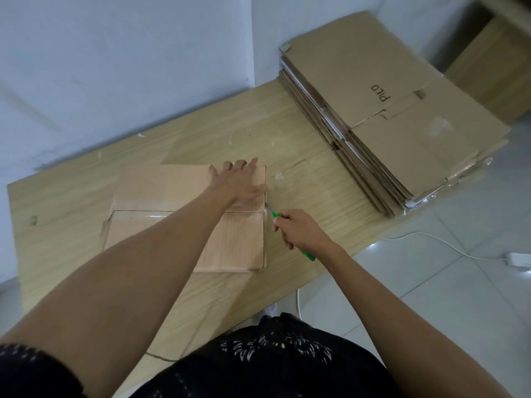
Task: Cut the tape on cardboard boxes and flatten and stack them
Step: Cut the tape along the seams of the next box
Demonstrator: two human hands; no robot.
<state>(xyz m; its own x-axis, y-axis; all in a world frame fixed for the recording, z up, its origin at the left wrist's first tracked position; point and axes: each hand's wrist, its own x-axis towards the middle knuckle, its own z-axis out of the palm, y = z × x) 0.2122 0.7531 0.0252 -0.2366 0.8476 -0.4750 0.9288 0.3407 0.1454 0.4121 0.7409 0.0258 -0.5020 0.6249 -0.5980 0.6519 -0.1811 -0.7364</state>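
A small cardboard box (161,191) stands on the wooden table (301,156), its top flaps held together by clear tape along the middle seam. My left hand (241,182) presses flat on the far right part of the top, fingers spread. My right hand (298,228) grips a green-handled cutter (275,215). Its blade tip touches the taped seam at the box's right edge. A tall stack of flattened cardboard boxes (388,110) lies at the table's far right end.
A white wall runs behind the table on the left. A white cable and adapter (517,258) lie on the tiled floor to the right. A wooden cabinet (500,73) stands behind the stack. My dark patterned clothing fills the bottom of the view.
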